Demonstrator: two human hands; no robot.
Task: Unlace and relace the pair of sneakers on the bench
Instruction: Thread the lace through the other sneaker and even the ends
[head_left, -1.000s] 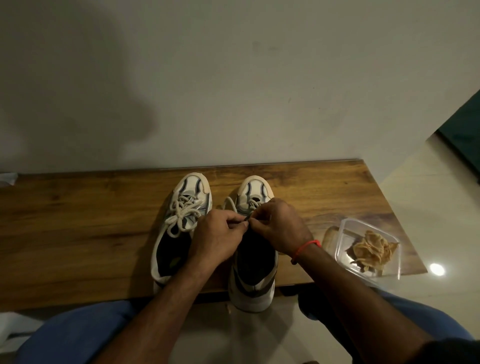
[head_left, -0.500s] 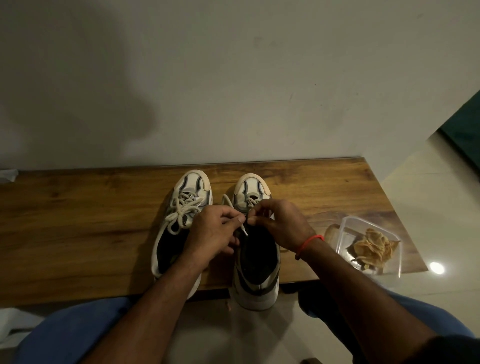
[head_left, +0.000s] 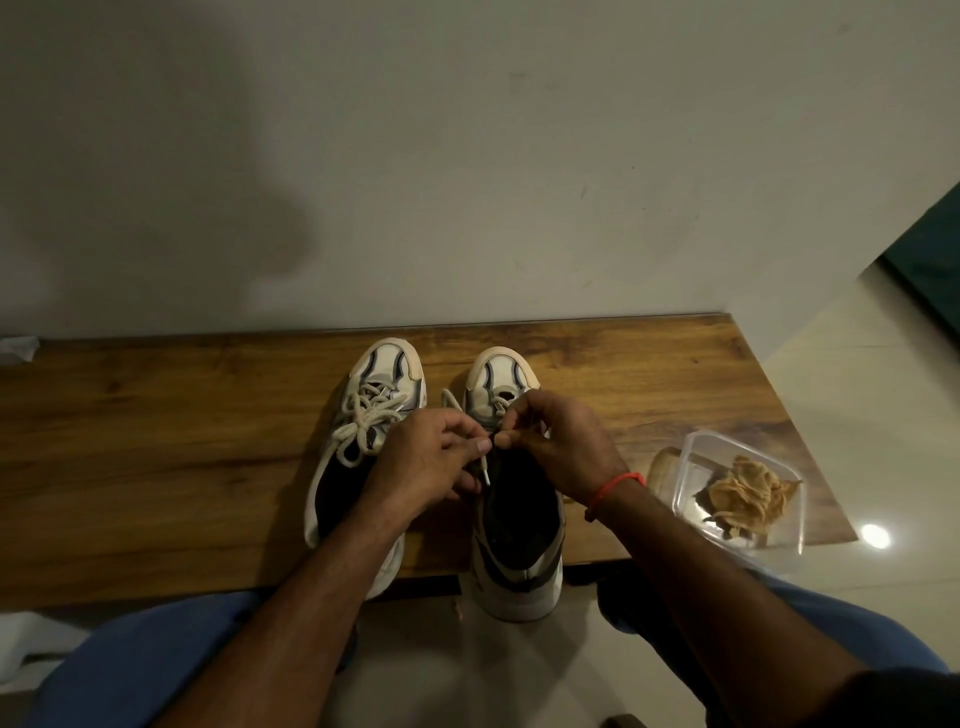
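Note:
Two white and grey sneakers stand side by side on the wooden bench (head_left: 156, 441), toes toward the wall. The left sneaker (head_left: 382, 379) is laced, with a cream bow on top. The right sneaker (head_left: 498, 379) has its heel hanging over the bench's front edge. My left hand (head_left: 431, 462) and my right hand (head_left: 556, 441) meet over its eyelets. Both pinch its cream lace (head_left: 485, 475), whose white tip hangs down between them. Another stretch of lace loops out to the left of the shoe's toe. The eyelets under my hands are hidden.
A clear plastic container (head_left: 691, 467) with tan stringy stuff inside sits at the bench's right end, partly past the front edge. A pale wall stands right behind the bench. My blue-clad knees are under the front edge. Something white lies at the bench's far left.
My hands have shifted slightly on the right sneaker, and the lace's white tip now hangs free between the fingers. The shoes have not moved.

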